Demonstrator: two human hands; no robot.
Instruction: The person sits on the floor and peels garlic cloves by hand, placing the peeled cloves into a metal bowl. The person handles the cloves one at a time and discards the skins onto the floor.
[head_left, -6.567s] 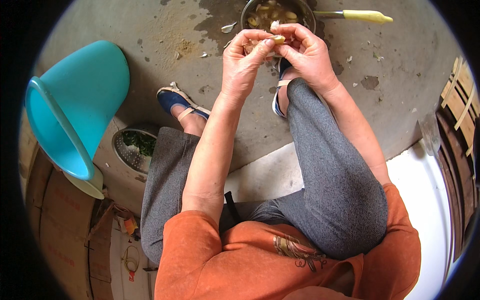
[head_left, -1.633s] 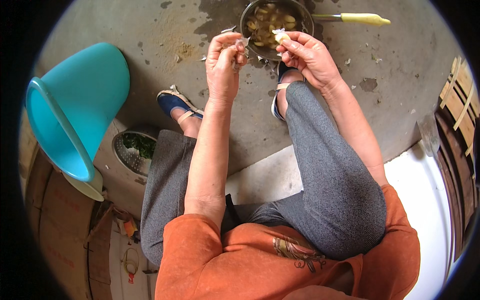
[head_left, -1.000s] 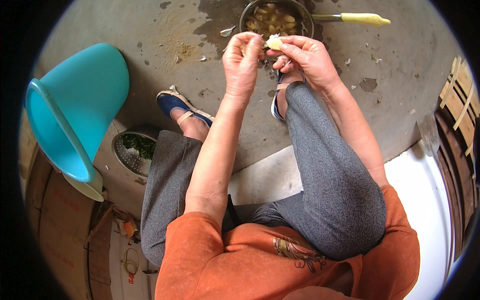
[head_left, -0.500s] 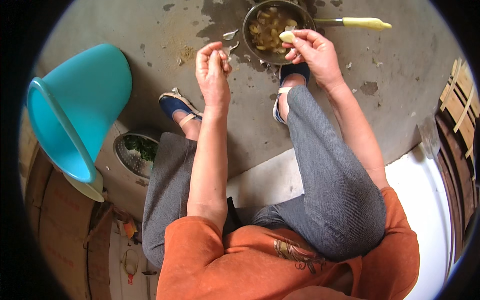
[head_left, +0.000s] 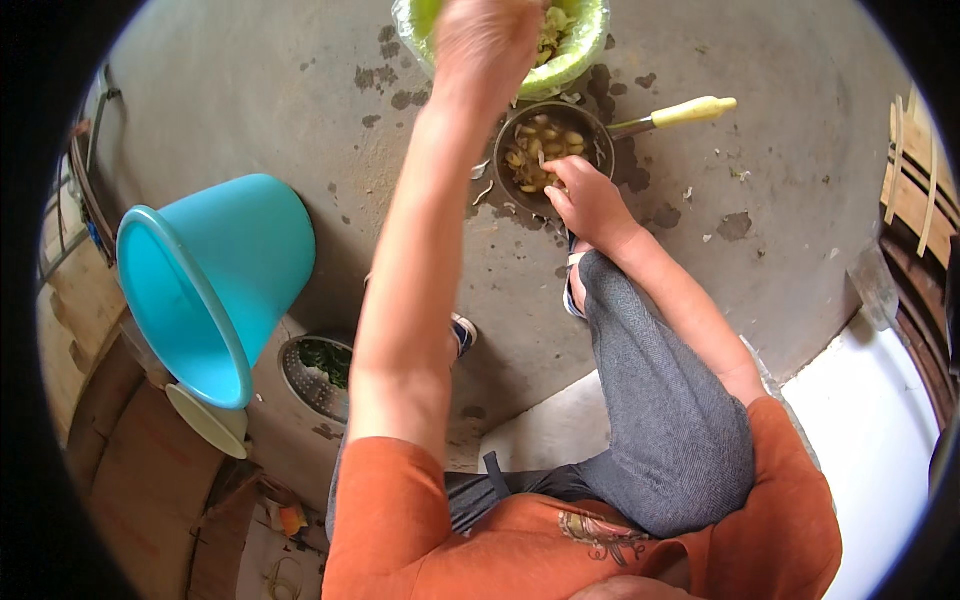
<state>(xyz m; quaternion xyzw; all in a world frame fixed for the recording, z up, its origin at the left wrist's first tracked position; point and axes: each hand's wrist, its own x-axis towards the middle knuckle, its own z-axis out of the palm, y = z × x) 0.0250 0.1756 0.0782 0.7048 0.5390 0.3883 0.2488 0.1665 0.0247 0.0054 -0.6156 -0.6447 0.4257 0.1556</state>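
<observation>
My left hand point(head_left: 488, 45) is stretched far forward over a light green basin point(head_left: 575, 70) lined with clear plastic. The hand is smeared by motion and cut by the upper edge, so its fingers cannot be read. Pale pieces point(head_left: 552, 38), too unclear to name, lie in that basin. My right hand point(head_left: 592, 205) reaches over a round pan point(head_left: 607, 148) with a pale yellow handle point(head_left: 693, 112). Its thumb and forefinger come together at the garlic cloves point(head_left: 548, 135) in brownish liquid. What sits between those fingertips is too small to make out.
At left a turquoise bucket point(head_left: 255, 250) lies tipped on its side. A metal colander point(head_left: 310, 385) with leafy greens point(head_left: 328, 362) and a cream bowl point(head_left: 210, 420) are nearby. Bits of peel point(head_left: 481, 172) and wet spots dot the concrete floor point(head_left: 700, 270). Wooden slats point(head_left: 925, 180) stand at right.
My left hand has swung forward to the basin, which has come into view. My right hand, which held a peeled garlic clove above the pan's edge, has lowered to the pan's contents.
</observation>
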